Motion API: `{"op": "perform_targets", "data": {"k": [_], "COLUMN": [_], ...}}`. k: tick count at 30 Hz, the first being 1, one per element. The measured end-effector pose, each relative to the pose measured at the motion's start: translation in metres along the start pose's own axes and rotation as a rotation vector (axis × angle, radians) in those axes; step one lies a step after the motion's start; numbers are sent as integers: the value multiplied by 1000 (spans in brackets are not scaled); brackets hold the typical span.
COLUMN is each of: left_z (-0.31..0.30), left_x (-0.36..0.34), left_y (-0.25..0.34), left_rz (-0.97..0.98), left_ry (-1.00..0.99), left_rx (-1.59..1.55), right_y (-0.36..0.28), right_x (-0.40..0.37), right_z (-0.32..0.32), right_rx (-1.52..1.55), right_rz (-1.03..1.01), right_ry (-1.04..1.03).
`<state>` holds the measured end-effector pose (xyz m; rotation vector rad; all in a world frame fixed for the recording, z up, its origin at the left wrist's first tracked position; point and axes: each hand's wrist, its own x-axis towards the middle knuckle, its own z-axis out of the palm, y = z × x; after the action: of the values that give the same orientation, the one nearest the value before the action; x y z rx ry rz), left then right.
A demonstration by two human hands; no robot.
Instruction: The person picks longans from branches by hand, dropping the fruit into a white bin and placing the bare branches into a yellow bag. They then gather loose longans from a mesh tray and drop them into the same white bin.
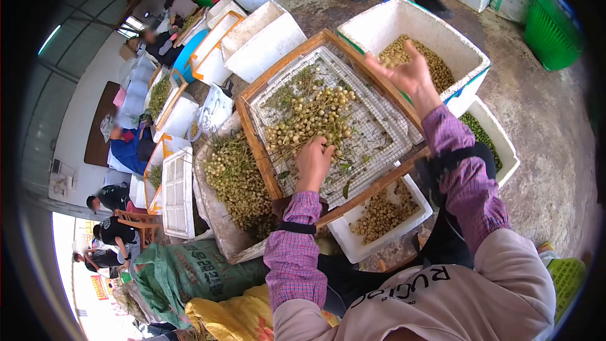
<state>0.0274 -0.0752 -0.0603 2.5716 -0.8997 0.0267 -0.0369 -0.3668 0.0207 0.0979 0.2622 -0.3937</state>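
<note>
A wooden-framed wire mesh screen (377, 145) lies tilted in front of me. On it sits a heap of small round yellowish fruits (315, 113) with thin green stems and loose leaves. My left hand (312, 164) is at the near edge of this heap, fingers curled down onto the fruits; the fingertips are partly hidden. Over the white foam box (467, 66) at the upper right, my right hand (410, 74) is raised with fingers spread and nothing in it. Loose fruits without stems (435, 66) lie in that box.
Left of the screen, a foam box holds stemmed fruits (237, 180). A white tray (353, 252) with brownish fruits stands beneath its near edge. Green fruits (480, 139) fill a box at right. Sacks (196, 271) lie lower left; a green basket (552, 31) stands upper right. Other people work at left.
</note>
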Motion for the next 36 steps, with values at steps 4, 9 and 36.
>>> {"op": "perform_targets", "data": {"k": [4,9,36], "left_z": [1,-26,-51], "left_x": [5,-3,-8], "left_y": [-8,-6,32], "left_rz": [-66,-228,-215], "left_ry": [-101,-76,-44], "left_rx": [-156,-813,-1002], "right_y": [-48,6,118], "right_x": [33,27,-34], "right_z": [-25,-51,-68], "right_rx": [48,-761,-987], "right_rz": [-195,46,409], "right_ry": [-42,-89,-375]}}
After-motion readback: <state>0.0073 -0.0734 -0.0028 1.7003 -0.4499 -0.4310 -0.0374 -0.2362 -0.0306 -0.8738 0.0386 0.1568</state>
